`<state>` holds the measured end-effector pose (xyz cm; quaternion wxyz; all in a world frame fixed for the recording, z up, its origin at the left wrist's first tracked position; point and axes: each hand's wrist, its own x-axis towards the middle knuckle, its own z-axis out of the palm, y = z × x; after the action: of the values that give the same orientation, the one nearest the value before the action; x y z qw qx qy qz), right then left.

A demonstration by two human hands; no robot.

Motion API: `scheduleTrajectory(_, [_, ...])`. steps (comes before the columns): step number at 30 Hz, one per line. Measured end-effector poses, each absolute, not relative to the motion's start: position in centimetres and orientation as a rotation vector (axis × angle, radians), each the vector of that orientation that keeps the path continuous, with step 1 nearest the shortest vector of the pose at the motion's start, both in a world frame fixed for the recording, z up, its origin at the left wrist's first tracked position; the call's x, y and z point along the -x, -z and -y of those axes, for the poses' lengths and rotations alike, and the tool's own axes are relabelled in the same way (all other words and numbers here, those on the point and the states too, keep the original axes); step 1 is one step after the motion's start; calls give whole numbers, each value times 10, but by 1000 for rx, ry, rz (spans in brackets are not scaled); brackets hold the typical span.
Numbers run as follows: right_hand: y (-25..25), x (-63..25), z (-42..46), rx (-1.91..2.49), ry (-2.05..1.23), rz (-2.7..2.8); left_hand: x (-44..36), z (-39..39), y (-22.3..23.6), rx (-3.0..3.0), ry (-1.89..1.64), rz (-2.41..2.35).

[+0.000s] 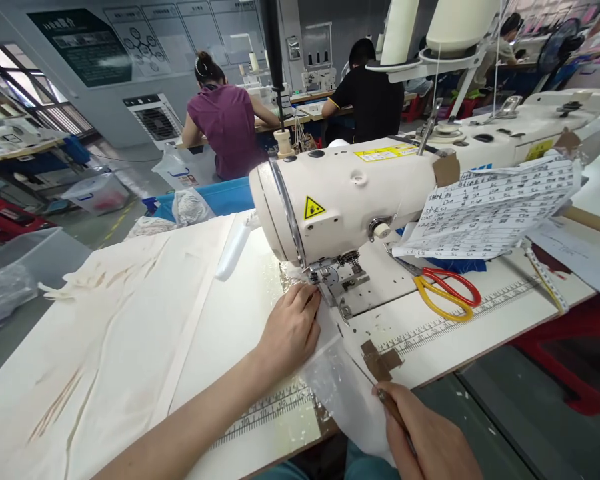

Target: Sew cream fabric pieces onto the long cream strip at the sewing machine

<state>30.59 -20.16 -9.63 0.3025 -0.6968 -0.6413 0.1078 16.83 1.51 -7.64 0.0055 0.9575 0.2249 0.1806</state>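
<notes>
My left hand (pixel 290 320) is at the presser foot (pixel 325 277) of a white sewing machine (pixel 340 193), its fingers bent and pressed together on thin white fabric (pixel 347 393). The fabric runs under the foot and hangs over the table's front edge. My right hand (pixel 425 427) is closed round the brown handle of an awl (pixel 393 407). The awl's thin metal shaft points up and left along the fabric's right edge, toward the foot. The fingertips of my left hand are partly hidden by the machine.
Scissors (pixel 445 293) with red and yellow handles lie right of the needle area. A written sheet (pixel 490 207) leans on the machine. Pale cloth (pixel 125 327) covers the table's left side. Rulers (pixel 265 413) mark the front. Two people sit at machines beyond.
</notes>
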Motion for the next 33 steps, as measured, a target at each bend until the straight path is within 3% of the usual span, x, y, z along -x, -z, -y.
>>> scheduleTrajectory(9, [92,-310,198,1828,-250,1701,-153,-24,75,-3061,-517,-495])
scheduleTrajectory(33, [86,-313,179,1939,-76,1865,-163,-14,82,-3084,-533,-672])
